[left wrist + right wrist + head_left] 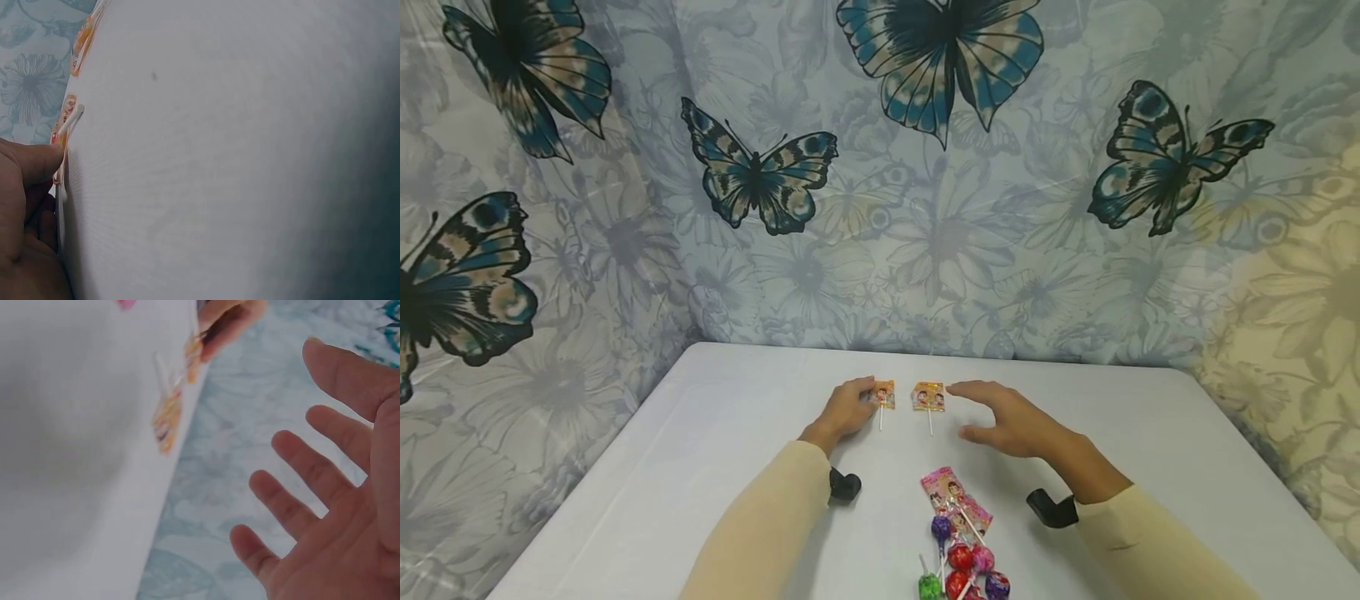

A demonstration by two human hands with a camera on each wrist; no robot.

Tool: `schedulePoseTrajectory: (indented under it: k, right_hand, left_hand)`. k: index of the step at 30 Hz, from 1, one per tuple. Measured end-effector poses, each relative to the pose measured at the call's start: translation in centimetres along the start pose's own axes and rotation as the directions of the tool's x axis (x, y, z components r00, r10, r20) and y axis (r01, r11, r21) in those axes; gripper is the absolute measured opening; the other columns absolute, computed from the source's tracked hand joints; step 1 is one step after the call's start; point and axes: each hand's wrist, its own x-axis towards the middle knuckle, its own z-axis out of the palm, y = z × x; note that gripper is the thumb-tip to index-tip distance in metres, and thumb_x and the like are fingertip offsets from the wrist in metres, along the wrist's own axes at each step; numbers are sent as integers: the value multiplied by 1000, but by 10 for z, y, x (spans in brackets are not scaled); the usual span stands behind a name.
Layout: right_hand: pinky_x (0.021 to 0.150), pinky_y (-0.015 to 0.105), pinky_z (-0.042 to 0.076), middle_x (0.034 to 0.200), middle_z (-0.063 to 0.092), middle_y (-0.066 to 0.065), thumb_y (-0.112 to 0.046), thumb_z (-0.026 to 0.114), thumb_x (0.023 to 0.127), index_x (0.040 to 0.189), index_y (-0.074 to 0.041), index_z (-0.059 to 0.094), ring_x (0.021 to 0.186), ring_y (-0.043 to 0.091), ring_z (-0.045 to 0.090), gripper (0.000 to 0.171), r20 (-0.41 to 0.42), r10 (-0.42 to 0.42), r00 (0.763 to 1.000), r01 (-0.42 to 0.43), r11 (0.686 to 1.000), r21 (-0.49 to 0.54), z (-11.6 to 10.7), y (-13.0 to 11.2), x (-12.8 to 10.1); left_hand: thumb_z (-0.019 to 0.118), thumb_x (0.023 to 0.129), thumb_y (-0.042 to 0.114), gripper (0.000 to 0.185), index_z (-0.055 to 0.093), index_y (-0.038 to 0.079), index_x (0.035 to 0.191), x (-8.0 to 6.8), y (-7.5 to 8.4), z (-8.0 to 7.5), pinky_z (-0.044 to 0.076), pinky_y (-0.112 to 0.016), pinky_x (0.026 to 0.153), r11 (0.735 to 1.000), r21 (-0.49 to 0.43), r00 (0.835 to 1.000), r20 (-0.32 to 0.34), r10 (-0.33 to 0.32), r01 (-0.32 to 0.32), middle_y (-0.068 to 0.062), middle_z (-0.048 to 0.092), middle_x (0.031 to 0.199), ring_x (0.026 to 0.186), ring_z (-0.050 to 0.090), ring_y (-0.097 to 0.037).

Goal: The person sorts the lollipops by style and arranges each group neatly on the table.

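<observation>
Two flat lollipops in orange printed wrappers lie side by side toward the back of the white table, their white sticks pointing to the front. My left hand pinches the edge of the left orange-wrapped lollipop, the thumb on its wrapper in the left wrist view. Just right of the other orange-wrapped lollipop is my right hand, its fingers spread and holding nothing. The right wrist view shows that hand's palm and separated fingers, apart from both lollipops.
Nearer the front lie pink-wrapped flat lollipops. Below them is a cluster of round lollipops, among them a red one, a purple one and a green one. Butterfly-printed cloth hangs behind the white table.
</observation>
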Motion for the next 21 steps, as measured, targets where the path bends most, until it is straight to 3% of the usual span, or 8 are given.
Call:
schedulePoseTrajectory:
  k: [5, 11, 21]
  right_hand:
    - [91, 44, 31, 127, 41, -8, -47, 57, 77, 128, -24, 43, 117, 18, 35, 57, -28, -39, 999, 39, 999, 1, -1, -13, -20]
    - [90, 41, 34, 125, 42, -11, -43, 58, 78, 127, -26, 43, 115, 13, 37, 54, -32, -78, 996, 79, 996, 30, 9, -21, -36]
    - [85, 44, 37, 124, 45, -9, -35, 63, 78, 126, -28, 43, 113, 14, 40, 53, -54, -134, 990, 140, 982, 128, 37, -16, -45]
  left_hand:
    - [57, 78, 10, 47, 47, 7, 124, -1, -1, 1, 21, -34, 99, 1000, -18, 1000, -4, -1, 1, -1, 42, 129, 122, 30, -20]
    - [57, 79, 12, 46, 47, 8, 124, 0, -2, 0, 21, -33, 99, 1000, -13, 1000, -12, -16, 15, 0, 42, 129, 122, 30, -19]
    - [56, 81, 13, 45, 47, 8, 124, -1, 2, 0, 21, -34, 99, 998, -49, 999, -9, -35, 35, 1, 42, 129, 122, 29, -19]
